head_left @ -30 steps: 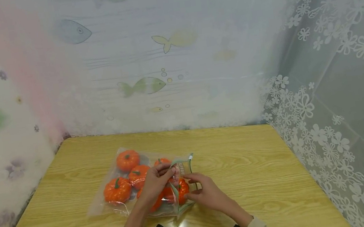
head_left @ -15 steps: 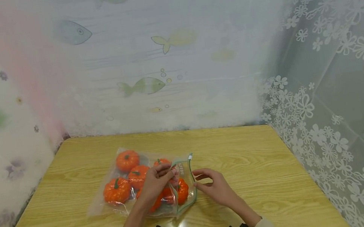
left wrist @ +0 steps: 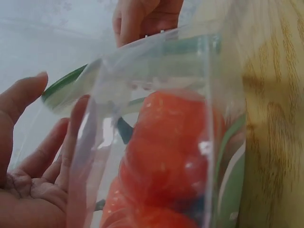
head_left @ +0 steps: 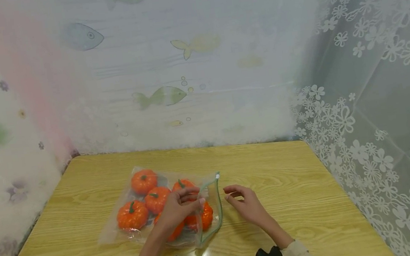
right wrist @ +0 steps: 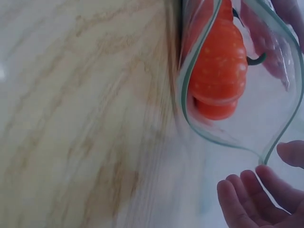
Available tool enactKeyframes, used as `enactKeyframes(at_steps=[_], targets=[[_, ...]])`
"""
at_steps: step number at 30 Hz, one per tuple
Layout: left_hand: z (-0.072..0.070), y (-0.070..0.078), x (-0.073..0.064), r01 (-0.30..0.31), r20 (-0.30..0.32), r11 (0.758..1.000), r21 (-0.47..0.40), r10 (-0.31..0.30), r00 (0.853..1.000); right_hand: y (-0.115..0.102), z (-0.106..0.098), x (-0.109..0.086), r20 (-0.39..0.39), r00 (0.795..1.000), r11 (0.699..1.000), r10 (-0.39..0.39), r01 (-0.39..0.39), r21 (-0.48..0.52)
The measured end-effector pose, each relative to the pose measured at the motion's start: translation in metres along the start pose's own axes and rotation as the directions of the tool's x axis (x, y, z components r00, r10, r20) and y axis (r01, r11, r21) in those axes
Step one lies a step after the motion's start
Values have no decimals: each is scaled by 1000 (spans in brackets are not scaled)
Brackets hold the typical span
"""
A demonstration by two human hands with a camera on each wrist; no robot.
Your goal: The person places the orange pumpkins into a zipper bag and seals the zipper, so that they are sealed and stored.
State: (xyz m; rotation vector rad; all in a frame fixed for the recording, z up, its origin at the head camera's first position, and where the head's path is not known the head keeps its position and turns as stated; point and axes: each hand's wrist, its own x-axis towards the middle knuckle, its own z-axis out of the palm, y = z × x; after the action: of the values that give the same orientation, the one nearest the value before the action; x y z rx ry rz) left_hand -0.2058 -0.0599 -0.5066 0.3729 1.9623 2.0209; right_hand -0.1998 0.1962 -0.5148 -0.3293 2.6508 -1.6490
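A clear zip bag point(head_left: 220, 205) with a green-edged mouth lies on the table, its mouth facing right and gaping. Several small orange pumpkins point(head_left: 132, 215) with green stems are inside it. My left hand point(head_left: 175, 213) is over the bag near the mouth; in the left wrist view its thumb touches the green edge and its spread fingers show behind the plastic. Just right of the mouth, apart from it in the head view, my right hand point(head_left: 249, 206) has loosely bent fingers and holds nothing. Through the mouth, the right wrist view shows a pumpkin point(right wrist: 221, 66).
The wooden table point(head_left: 292, 185) extends on both sides of the bag. Behind it stands a wall point(head_left: 226, 112) with painted fish, and a flower-patterned surface point(head_left: 343, 128) borders the right side. A white slider point(head_left: 217, 176) sits at the bag mouth's far corner.
My right hand has come out of the bag's mouth and moved right, off the edge. The left hand's fingers have loosened from the upper edge, and the mouth has shifted slightly.
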Motion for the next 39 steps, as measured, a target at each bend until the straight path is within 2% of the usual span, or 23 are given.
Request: enactKeyframes(at_steps=[5,8,11,15,21,24,27,30,33,35,39], targets=[[-5,5,-4,-23,88,997,70,17,996,3,-4,7,10,1000,1000,3,-3,-29],[-11,15,-6,-36,118,995,94,25,993,4,-5,12,14,1000,1000,-1,2,-31],[-18,28,-4,-54,122,992,114,40,992,2,-6,17,21,1000,1000,10,-10,-21],[-27,48,6,-97,131,984,148,78,988,-6,-5,23,27,998,998,61,-62,20],[-31,74,33,-183,206,956,230,136,969,-43,-10,25,59,991,987,119,-125,101],[-31,78,50,-215,238,932,293,147,960,-33,-7,34,38,990,982,138,-142,123],[-32,76,67,-254,266,894,368,161,951,-14,-2,44,11,988,978,151,-151,143],[-32,70,82,-297,288,839,457,176,941,-7,0,50,5,987,977,159,-158,144],[-29,61,97,-320,288,789,525,189,939,-7,1,54,11,986,975,165,-165,147],[-27,56,105,-325,286,768,552,191,939,-7,1,55,17,986,974,169,-169,151],[-23,45,119,-333,310,755,566,179,934,-8,2,58,30,985,970,168,-171,175]])
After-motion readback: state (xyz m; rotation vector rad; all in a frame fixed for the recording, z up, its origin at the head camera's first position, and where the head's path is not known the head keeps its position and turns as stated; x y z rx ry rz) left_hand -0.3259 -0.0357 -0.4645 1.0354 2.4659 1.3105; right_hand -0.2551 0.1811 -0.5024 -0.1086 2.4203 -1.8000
